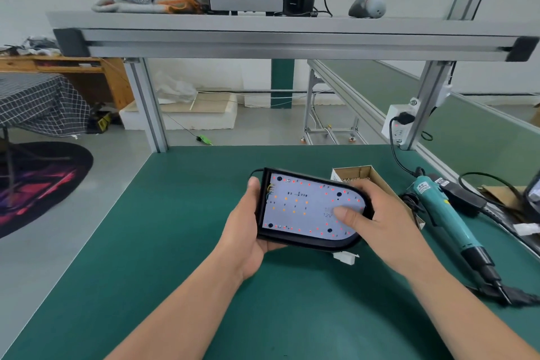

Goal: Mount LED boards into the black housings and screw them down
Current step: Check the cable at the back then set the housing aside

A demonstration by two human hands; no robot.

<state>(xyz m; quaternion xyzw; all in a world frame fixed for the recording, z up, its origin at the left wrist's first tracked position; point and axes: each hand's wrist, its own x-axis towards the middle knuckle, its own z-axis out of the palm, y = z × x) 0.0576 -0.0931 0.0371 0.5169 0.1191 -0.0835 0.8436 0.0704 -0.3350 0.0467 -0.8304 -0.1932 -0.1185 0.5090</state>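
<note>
A black housing (295,238) with one rounded end is held tilted above the green table. A white LED board (306,204) with red and orange LEDs lies inside it. My left hand (248,228) grips the housing's straight left end from below, thumb on the rim. My right hand (377,219) wraps the rounded right end, its thumb pressing on the board near the "12V" print. A white connector (346,258) hangs below the housing.
A teal electric screwdriver (447,219) lies on the green table (175,257) at the right with its black cables. A cardboard box of screws (362,175) sits behind my right hand. An aluminium frame with a shelf (277,35) stands overhead; a power socket (399,123) hangs on its right post.
</note>
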